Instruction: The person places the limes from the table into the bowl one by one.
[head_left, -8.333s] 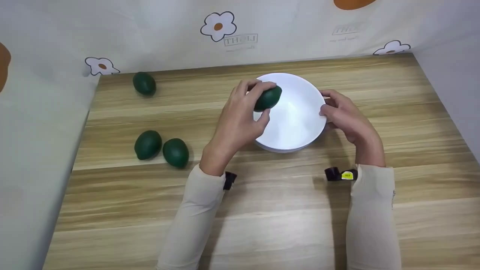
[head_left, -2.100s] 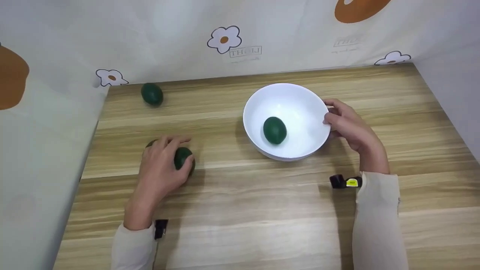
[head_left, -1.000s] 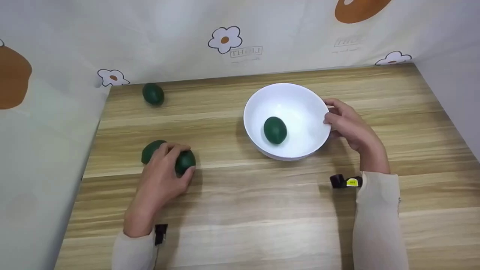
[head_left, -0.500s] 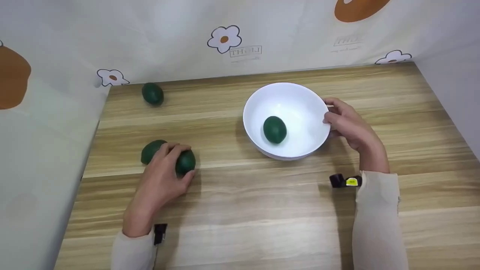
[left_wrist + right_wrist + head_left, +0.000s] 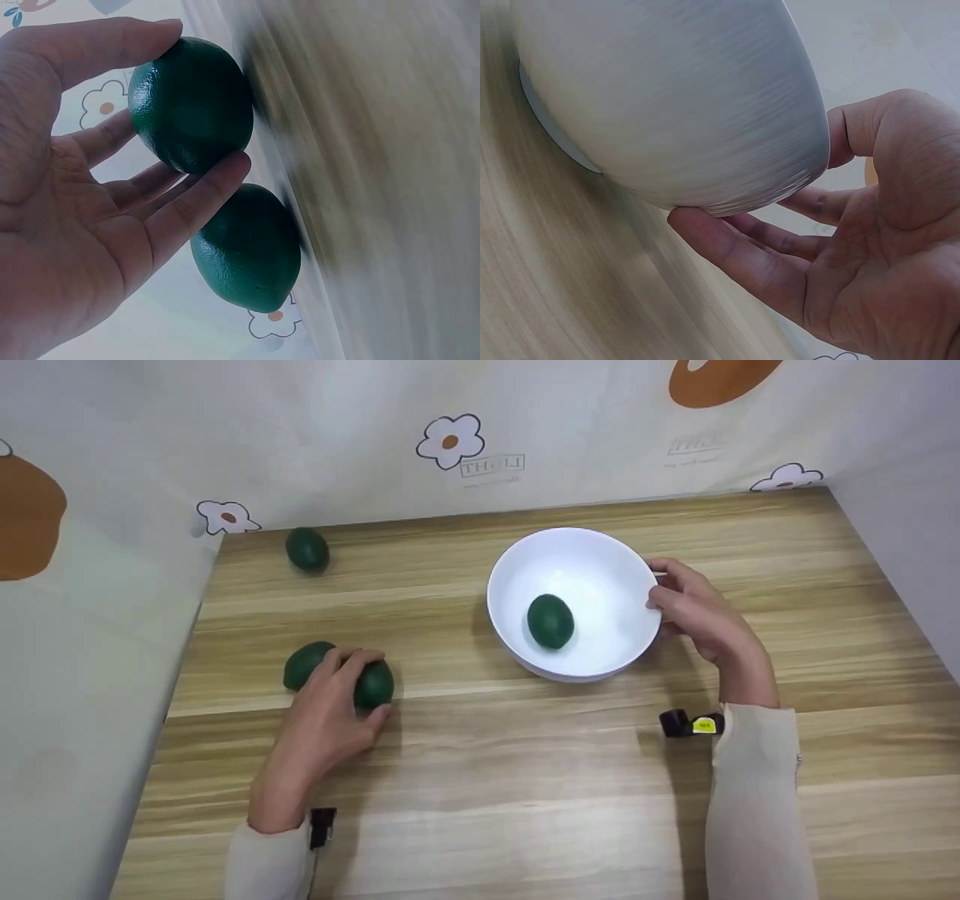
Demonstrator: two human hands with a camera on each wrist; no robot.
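My left hand [image 5: 330, 709] holds a dark green lime [image 5: 374, 686] between thumb and fingers, low over the wooden table. In the left wrist view the thumb lies on one side of this lime [image 5: 191, 105] and the fingers on the other. Right beside it is a second lime [image 5: 304, 664], partly hidden by the hand. On the right stands a white bowl [image 5: 611, 607] with one lime [image 5: 550, 621] inside. My right hand [image 5: 701, 611] grips the bowl's right rim, thumb at the edge and fingers under the outer wall [image 5: 690, 112].
Another lime [image 5: 307, 549] rests near the back left corner of the table [image 5: 510, 795]. A pale curtain [image 5: 337, 435] printed with flowers rises along the back edge. Black camera mounts [image 5: 321, 826] sit at both wrists.
The lime that my left hand held over the bowl now lies inside it. That hand has moved left onto another lime and barely shifted since. My right hand keeps its grip on the rim.
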